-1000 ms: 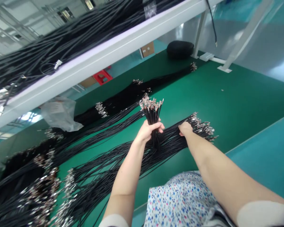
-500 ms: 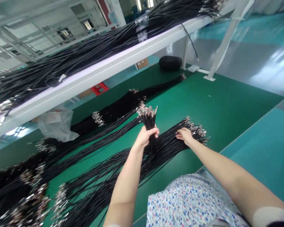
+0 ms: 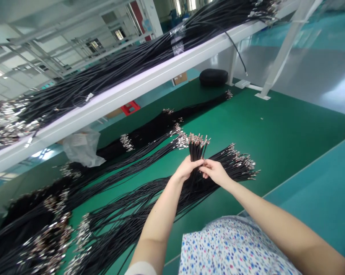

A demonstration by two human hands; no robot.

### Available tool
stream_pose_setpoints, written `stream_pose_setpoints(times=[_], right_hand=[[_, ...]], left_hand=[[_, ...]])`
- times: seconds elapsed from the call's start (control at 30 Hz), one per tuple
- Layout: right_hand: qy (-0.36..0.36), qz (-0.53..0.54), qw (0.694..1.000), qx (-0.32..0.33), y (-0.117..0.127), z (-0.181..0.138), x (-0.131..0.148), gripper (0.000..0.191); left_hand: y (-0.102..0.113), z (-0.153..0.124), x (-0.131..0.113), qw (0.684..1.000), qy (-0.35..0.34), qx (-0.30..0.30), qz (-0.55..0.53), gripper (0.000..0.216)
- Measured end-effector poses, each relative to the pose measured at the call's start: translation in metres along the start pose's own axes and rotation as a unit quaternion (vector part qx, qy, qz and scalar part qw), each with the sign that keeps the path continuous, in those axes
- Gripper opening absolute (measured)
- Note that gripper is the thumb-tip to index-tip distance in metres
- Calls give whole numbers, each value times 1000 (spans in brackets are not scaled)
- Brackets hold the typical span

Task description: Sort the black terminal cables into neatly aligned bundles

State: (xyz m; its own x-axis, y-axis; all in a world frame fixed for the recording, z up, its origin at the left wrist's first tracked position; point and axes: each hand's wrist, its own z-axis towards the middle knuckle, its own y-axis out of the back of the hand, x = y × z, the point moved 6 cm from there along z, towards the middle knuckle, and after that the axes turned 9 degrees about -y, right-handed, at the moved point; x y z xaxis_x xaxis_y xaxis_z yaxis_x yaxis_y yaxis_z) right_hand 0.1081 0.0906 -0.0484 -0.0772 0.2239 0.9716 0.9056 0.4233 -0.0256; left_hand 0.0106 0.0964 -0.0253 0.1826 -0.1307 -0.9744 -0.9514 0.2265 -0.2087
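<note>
My left hand is closed round an upright bunch of thin black cables whose silver metal ends fan out above the fist. My right hand has come up against that same bunch from the right, with its fingers pinched on the cables. Below both hands a wide sheaf of the same black cables lies flat on the green table mat, its silver ends spread out just right of my right hand.
More cable bundles lie in rows across the mat to the far left. A white shelf beam loaded with cables crosses overhead. A crumpled plastic bag and a black pouch lie at the back. The table's edge runs at the right.
My right hand has left the flat sheaf's ends and moved left onto the upright bunch. The bunch in my left hand has shifted slightly right and lower.
</note>
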Motion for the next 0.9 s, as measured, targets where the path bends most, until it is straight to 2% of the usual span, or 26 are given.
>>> stream_pose_setpoints(times=[0.1,0.17,0.23,0.27,0.33,0.37,0.4,0.47,0.53,0.6,0.7,0.83,0.9], right_hand=[[41,-30,998,-37,-2,-4,3,19],[34,-48,998,-25,2,-6,8,23],[24,-72,996,-38,16,-3,20,30],[38,-85,993,-69,28,-1,31,32],[115,-104,977,-146,50,6,63,33],[163,-113,966,-167,58,11,80,36],[204,-126,957,-162,60,17,97,40],[250,-161,951,-88,51,33,121,46],[249,-204,947,-2,34,47,135,40],[233,-245,940,48,18,54,141,36],[226,-291,928,53,2,53,148,37],[272,-301,913,38,-11,47,157,34],[284,-312,906,9,-13,49,157,28]], left_hand=[[4,-2,-4,1000,-5,-13,9,35],[5,-2,-6,1000,-8,-20,20,32],[7,-1,-7,999,-3,-29,19,32],[7,-1,-7,1000,3,-24,14,33],[3,-1,-7,1000,18,13,7,35],[1,-1,-8,999,23,35,9,34],[-1,-1,-8,998,25,52,12,34],[-2,0,-9,998,31,62,13,34],[-2,1,-9,997,39,66,3,34],[-2,1,-10,996,41,75,-7,34],[-3,4,-12,996,35,77,-20,34],[-3,9,-10,998,37,53,-23,32],[-4,12,-6,999,37,37,4,32]])
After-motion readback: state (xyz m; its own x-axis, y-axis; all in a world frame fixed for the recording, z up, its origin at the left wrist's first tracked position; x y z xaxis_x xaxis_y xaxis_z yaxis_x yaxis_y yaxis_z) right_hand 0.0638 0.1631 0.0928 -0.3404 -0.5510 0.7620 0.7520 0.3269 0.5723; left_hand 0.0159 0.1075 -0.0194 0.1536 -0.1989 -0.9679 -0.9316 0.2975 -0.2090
